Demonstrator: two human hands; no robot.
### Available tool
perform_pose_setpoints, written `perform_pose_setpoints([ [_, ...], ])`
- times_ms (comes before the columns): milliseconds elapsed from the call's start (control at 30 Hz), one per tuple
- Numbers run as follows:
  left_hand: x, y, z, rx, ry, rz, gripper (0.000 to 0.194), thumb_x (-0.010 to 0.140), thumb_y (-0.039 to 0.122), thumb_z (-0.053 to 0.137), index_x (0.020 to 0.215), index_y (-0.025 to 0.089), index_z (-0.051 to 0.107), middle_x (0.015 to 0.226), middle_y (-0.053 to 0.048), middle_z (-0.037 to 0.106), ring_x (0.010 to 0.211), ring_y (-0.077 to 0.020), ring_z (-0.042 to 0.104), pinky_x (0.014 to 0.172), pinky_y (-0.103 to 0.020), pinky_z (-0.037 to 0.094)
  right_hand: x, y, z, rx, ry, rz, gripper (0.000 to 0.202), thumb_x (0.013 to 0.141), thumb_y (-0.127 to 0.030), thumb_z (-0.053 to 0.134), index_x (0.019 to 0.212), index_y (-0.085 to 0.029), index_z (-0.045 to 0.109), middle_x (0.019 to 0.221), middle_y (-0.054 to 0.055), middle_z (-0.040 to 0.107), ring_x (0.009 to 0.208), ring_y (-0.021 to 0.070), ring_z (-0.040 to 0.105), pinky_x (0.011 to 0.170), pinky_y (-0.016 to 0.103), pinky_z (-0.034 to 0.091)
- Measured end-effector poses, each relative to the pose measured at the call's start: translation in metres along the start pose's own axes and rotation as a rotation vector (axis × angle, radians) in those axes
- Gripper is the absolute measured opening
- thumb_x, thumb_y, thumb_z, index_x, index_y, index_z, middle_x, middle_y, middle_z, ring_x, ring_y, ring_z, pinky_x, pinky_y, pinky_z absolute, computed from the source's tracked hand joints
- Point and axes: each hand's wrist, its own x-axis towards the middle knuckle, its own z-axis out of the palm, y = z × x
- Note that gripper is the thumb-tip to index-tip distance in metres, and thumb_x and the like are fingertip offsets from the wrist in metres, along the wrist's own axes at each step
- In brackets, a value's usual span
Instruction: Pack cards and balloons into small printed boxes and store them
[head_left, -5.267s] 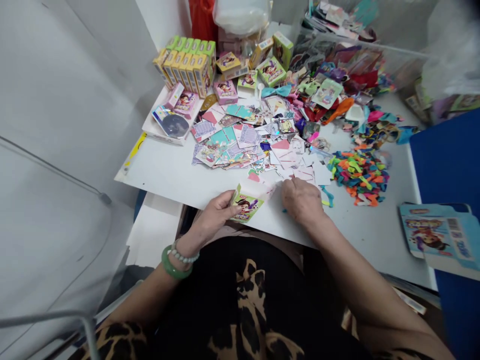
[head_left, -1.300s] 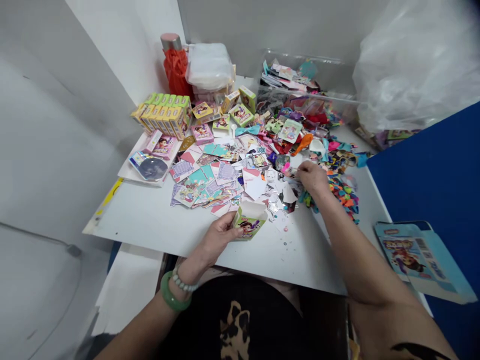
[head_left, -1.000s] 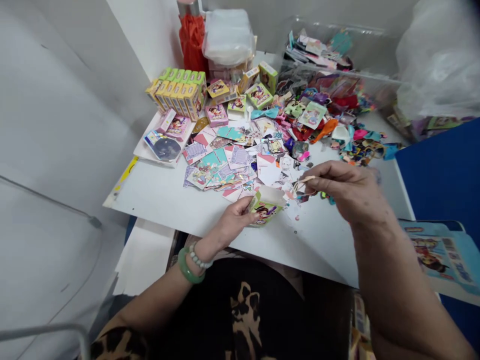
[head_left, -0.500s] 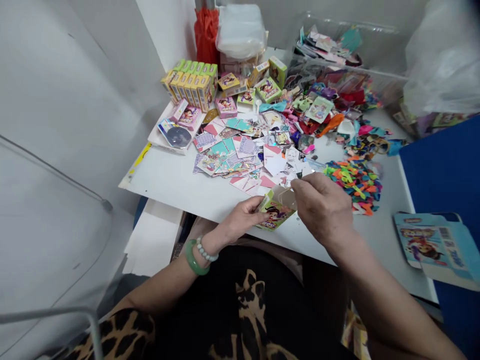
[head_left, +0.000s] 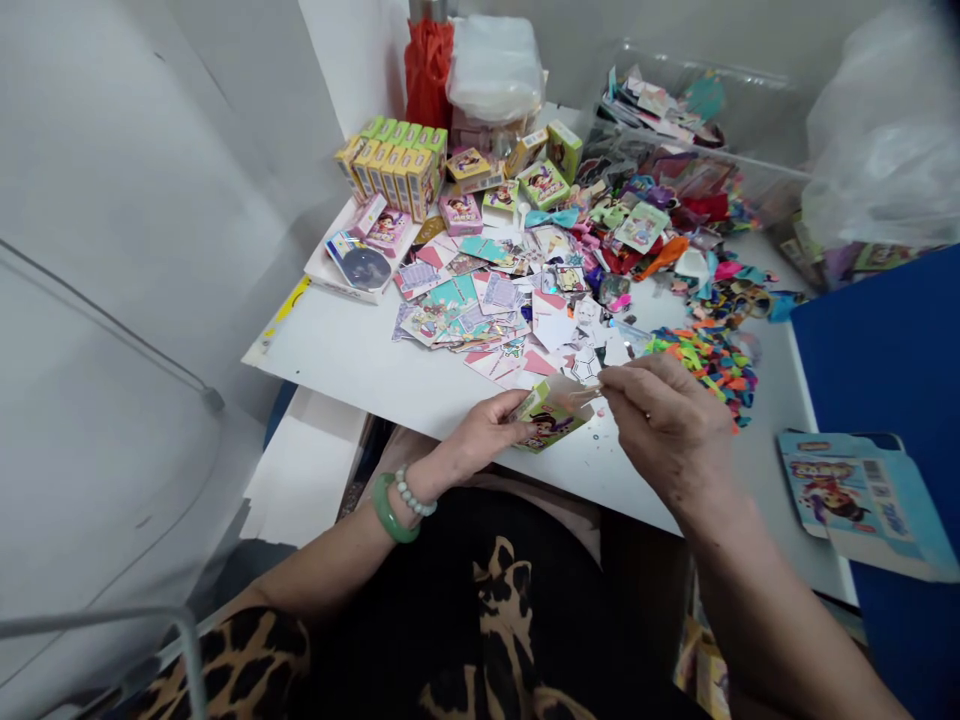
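Note:
My left hand (head_left: 487,435) grips the left side of a small green printed box (head_left: 551,425), its open end facing right, above the table's front edge. At that open end, the fingertips of my right hand (head_left: 664,415) are pinched on a thin, pale item (head_left: 583,396) too small to make out, partly at the box's mouth. Behind the box lies a spread of printed cards (head_left: 465,300). A pile of small bright-coloured pieces (head_left: 709,365) is just beyond my right hand.
Rows of yellow and green boxes (head_left: 397,170) stand at the back left, beside a white tray (head_left: 319,270). Mixed trinkets (head_left: 645,215) lie before a clear bin (head_left: 757,165). A flattened blue box (head_left: 862,500) is at the right edge.
My right hand has drawn slightly right, away from the box's mouth, with the thin item at its fingertips. My left hand still holds the box. The view has shifted slightly.

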Motion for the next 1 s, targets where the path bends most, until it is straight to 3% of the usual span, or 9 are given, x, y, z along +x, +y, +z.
perform_pose_setpoints([
  [167,0.001,0.001,0.002,0.006,-0.024,0.017,0.05,0.076,0.044,0.089,0.117,0.018,0.075,0.118,-0.009,0.076,0.109,-0.0248,0.067,0.103,-0.039,0.049,-0.005,-0.006,0.005,0.056,-0.134,-0.013,0.024,0.102,-0.025,0.053,0.095,-0.025,0.075,0.086,0.008,0.072,0.076,0.0203,0.068,0.067,0.031,0.053],
  [300,0.001,-0.002,0.002,-0.02,-0.013,0.026,0.054,0.075,0.048,0.091,0.118,0.018,0.076,0.114,-0.009,0.076,0.108,-0.0252,0.068,0.102,-0.04,0.049,-0.011,-0.008,0.013,0.001,-0.292,-0.018,0.03,0.098,-0.015,0.049,0.11,-0.026,0.075,0.092,0.009,0.076,0.082,0.0253,0.071,0.071,0.036,0.054],
  [500,-0.001,-0.008,-0.002,-0.086,-0.003,0.045,0.055,0.076,0.046,0.09,0.123,0.02,0.075,0.122,-0.008,0.076,0.114,-0.0246,0.067,0.107,-0.04,0.049,-0.024,0.003,0.02,0.063,-0.218,-0.062,0.037,0.098,-0.011,0.045,0.116,-0.026,0.074,0.108,0.008,0.08,0.098,0.0255,0.076,0.082,0.036,0.059],
  [567,-0.001,-0.01,-0.002,-0.074,-0.006,0.036,0.055,0.076,0.045,0.09,0.122,0.019,0.075,0.122,-0.008,0.076,0.114,-0.0249,0.068,0.108,-0.041,0.048,-0.029,0.005,0.022,0.106,-0.257,-0.041,0.04,0.096,-0.01,0.044,0.117,-0.026,0.073,0.113,0.008,0.08,0.1,0.0247,0.076,0.082,0.035,0.06],
  [667,-0.001,-0.013,0.002,0.022,-0.007,0.02,0.049,0.077,0.041,0.088,0.119,0.019,0.076,0.12,-0.008,0.076,0.115,-0.0258,0.066,0.111,-0.042,0.046,-0.031,0.001,0.022,0.141,-0.406,0.062,0.036,0.094,-0.013,0.045,0.11,-0.026,0.075,0.104,0.006,0.08,0.084,0.0231,0.076,0.069,0.033,0.058],
  [767,-0.002,-0.013,0.006,0.079,-0.025,0.002,0.045,0.076,0.037,0.088,0.115,0.018,0.078,0.116,-0.007,0.076,0.114,-0.0264,0.066,0.11,-0.042,0.046,-0.03,-0.007,0.015,0.361,-0.516,0.195,0.025,0.097,-0.024,0.052,0.096,-0.026,0.077,0.086,0.003,0.076,0.063,0.0178,0.068,0.059,0.03,0.055],
  [833,-0.003,-0.011,0.007,0.004,-0.044,-0.012,0.046,0.077,0.039,0.088,0.117,0.018,0.077,0.113,-0.007,0.076,0.11,-0.0259,0.068,0.107,-0.042,0.049,-0.031,-0.011,0.007,0.511,-0.423,0.31,0.022,0.097,-0.03,0.057,0.1,-0.027,0.078,0.094,0.003,0.078,0.056,0.014,0.061,0.054,0.03,0.054],
  [933,-0.005,-0.007,0.006,-0.126,-0.017,-0.028,0.05,0.075,0.04,0.091,0.118,0.018,0.077,0.114,-0.008,0.077,0.108,-0.0254,0.069,0.103,-0.04,0.05,-0.04,-0.011,-0.003,0.555,-0.113,0.441,0.02,0.095,-0.033,0.063,0.106,-0.029,0.079,0.113,0.007,0.077,0.059,0.0147,0.06,0.052,0.034,0.054],
  [1000,-0.007,-0.005,0.005,-0.165,0.001,-0.054,0.052,0.07,0.039,0.095,0.115,0.017,0.078,0.113,-0.009,0.077,0.107,-0.0256,0.069,0.101,-0.04,0.051,-0.048,-0.006,-0.005,0.532,0.024,0.526,0.017,0.092,-0.034,0.068,0.103,-0.029,0.08,0.105,0.006,0.077,0.064,0.0169,0.061,0.057,0.036,0.054],
])
